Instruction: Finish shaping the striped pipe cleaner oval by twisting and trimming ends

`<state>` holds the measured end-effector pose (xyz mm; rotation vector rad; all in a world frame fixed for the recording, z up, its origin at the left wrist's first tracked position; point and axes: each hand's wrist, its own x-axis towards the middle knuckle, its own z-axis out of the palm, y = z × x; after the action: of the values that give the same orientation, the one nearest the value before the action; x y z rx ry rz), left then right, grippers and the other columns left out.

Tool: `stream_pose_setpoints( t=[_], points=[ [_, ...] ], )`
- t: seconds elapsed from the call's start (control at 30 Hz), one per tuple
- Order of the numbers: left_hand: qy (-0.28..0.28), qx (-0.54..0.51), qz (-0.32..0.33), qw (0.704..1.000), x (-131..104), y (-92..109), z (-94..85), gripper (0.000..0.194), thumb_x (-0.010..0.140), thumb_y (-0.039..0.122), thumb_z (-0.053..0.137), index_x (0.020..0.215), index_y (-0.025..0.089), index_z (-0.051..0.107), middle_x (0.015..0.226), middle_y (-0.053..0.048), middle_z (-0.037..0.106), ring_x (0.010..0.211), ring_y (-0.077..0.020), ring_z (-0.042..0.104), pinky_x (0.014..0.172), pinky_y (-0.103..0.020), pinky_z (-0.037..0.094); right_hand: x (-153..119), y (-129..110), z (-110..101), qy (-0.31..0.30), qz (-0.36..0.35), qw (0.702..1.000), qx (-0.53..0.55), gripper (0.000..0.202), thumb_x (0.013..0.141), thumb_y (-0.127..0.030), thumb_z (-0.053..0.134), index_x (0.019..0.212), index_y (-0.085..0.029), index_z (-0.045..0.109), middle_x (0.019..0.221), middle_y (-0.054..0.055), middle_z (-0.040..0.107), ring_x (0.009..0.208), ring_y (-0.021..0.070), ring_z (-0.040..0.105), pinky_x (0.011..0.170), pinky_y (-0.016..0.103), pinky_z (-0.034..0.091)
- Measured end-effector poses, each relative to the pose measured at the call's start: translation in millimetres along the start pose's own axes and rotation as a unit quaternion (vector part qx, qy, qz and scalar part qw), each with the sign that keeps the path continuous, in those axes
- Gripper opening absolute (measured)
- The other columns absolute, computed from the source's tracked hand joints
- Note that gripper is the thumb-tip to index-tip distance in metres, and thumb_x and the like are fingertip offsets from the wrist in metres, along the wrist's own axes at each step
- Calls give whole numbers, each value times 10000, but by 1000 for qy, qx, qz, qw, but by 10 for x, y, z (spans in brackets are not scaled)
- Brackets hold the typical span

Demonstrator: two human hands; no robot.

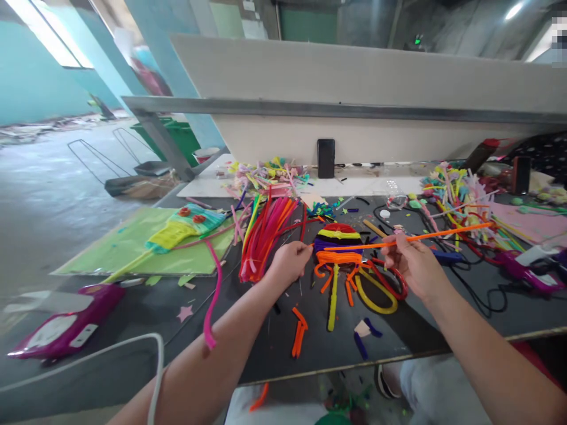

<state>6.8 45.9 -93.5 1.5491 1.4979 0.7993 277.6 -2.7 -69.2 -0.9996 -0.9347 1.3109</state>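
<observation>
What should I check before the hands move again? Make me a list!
1. Right hand holding the orange fuzzy stick: ok.
2. Left hand gripping that stick's other end: cannot tell, the fingertips hide it.
3. Stick reaching across the striped piece: ok.
4. Table in front free of scraps: not ok, bent orange bits lie there.
5. Black phone upright: ok.

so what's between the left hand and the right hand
In the head view, a thin orange fuzzy stem runs between the left hand and right hand, passing in front of a rounded, multicoloured striped fuzzy piece.
</observation>
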Motion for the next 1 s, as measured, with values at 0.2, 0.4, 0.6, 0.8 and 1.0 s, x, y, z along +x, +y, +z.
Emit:
stream_pose_setpoints(
  t=[0.2,0.4,0.6,0.8,1.0],
  points=[
    [-61,49,-36,996,-38,87,156,446,710,593,542,623,159,590,287,53,364,271,-75,321,346,-190,224,-107,3,25,7,-6,1000,-19,285,834,-454,546,803,-179,617,665,21,637,487,97,541,488,222,447],
    [-89,-62,-124,986,-54,193,210,381,676,509,632,810,154,595,306,84,364,257,-54,259,324,-174,138,-120,-224,-127,50,-46,997,-46,306,823,-452,559,759,-161,626,601,31,629,472,110,544,459,223,443],
    [-112,-151,-119,975,-80,206,238,313,677,429,671,754,149,553,340,65,434,249,-33,271,300,-158,122,-123,-202,-321,86,-28,994,-66,325,803,-470,576,719,-158,616,545,25,605,434,110,527,406,216,423],
    [-101,-265,-125,951,-91,233,279,180,714,251,660,749,124,537,407,35,503,298,-56,423,305,-144,286,-121,-157,-363,79,-17,992,-92,343,786,-490,589,718,-155,613,534,33,608,412,113,522,392,224,423],
    [-117,-321,-129,931,-102,198,302,184,720,227,676,762,127,527,493,36,509,395,-99,546,311,-152,370,-123,-186,-411,78,1,992,-104,330,778,-477,605,703,-156,613,509,29,599,408,115,522,367,213,412]
  ],
)
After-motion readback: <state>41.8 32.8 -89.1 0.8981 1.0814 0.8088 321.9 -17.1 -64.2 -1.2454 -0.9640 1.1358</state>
